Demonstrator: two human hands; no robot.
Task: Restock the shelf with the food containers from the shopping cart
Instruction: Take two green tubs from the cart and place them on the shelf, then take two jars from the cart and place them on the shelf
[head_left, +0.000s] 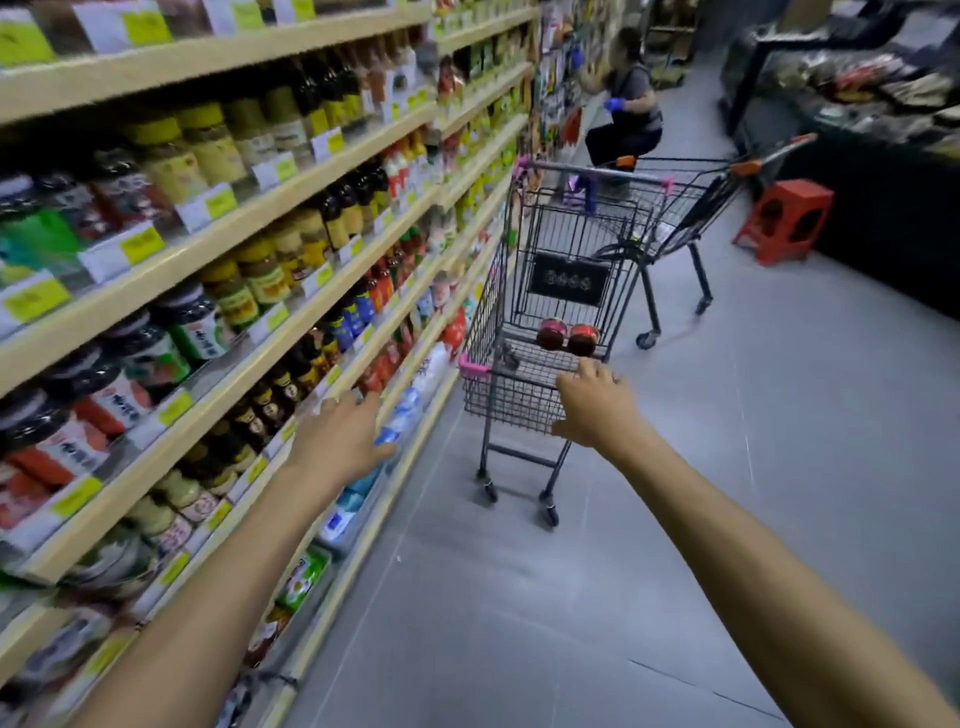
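Note:
A dark wire shopping cart (498, 291) with pink trim stands in the aisle ahead. Two red-lidded food containers (567, 335) lie side by side on its floor. My right hand (597, 402) is stretched out at the cart's near rim, fingers spread, holding nothing. My left hand (340, 439) is also out in front, open and empty, close to the edge of a lower shelf. The long shelf (223, 228) on the left is packed with jars and bottles behind yellow price tags.
A second cart (691, 208) stands behind the first. Farther down the aisle a person (626, 109) in blue gloves squats at the shelves. A red plastic stool (787, 218) sits by a dark counter on the right. Grey floor stretches to the right of the cart.

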